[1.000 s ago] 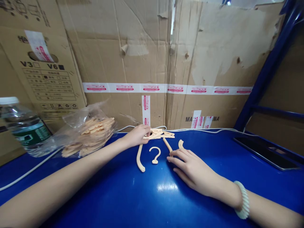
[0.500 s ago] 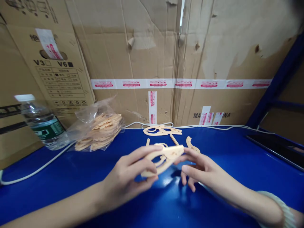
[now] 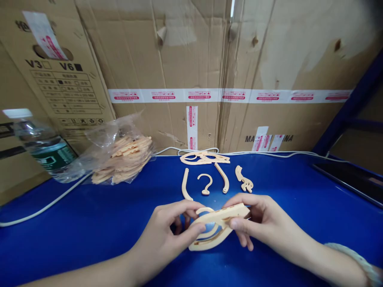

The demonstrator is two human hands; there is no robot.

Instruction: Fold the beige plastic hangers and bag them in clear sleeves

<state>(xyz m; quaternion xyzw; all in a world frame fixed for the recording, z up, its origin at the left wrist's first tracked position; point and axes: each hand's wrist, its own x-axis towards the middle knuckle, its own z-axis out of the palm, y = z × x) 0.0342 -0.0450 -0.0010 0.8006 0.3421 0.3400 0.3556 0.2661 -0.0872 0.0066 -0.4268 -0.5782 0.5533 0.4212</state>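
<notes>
A cream plastic folding hanger [image 3: 220, 218], folded up with a curved hook inside its frame, is held between both hands above the blue tabletop. My left hand [image 3: 167, 231] pinches its rounded left end between thumb and fingers. At the pointed right end, my right hand [image 3: 254, 219] grips it with the thumb in front and fingers behind. Just beyond lie loose cream parts: a curved arm [image 3: 185, 185], a hook [image 3: 206, 185], a second curved arm [image 3: 222, 178] and small wavy pieces [image 3: 243, 179]. Farther back lies another set of folded hanger parts [image 3: 205, 158].
A clear bag of cream hanger parts [image 3: 122, 159] stands at the left, beside a water bottle [image 3: 44, 145]. A white cable [image 3: 44, 217] runs along the table [image 3: 119, 223]. Cardboard [image 3: 164, 127] walls the back. A dark flat device [image 3: 350, 191] lies at the right.
My right hand has closed on the hanger's right end. The hanger has come lower and nearer, uncovering the loose parts behind it. The camera view has shifted slightly.
</notes>
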